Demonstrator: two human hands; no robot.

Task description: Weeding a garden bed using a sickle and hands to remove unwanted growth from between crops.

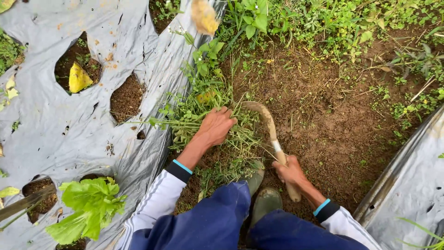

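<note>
1. Clump of weeds (203,115): a loose bundle of thin green stems at the centre of the scene, rooted at the border between the plastic sheet and the bare soil. Its stems fan out to the left and the far side.
2. Left hand (215,126): it lies on top of the clump, fingers (224,111) curled and closed around a fistful of stems. This hand is the nearer one to the weeds and is in contact with them.
3. Sickle (270,134): its curved blade arcs from the far side of the clump round to the right, the tip just beside the left hand's fingers. The long axis of the wooden handle runs from far-left to near-right.
4. Right hand (291,172): closed around the handle, to the right of and nearer than the clump; the weeds lie to its far left.
5. Rubber boots (263,199): near, between the two arms, planted on the soil (333,120).
6. Grey plastic mulch sheet (46,125): on the left, with planting holes; a leafy green seedling (90,203) stands in one at the near left, a yellow leaf (78,78) in another farther off.
</note>
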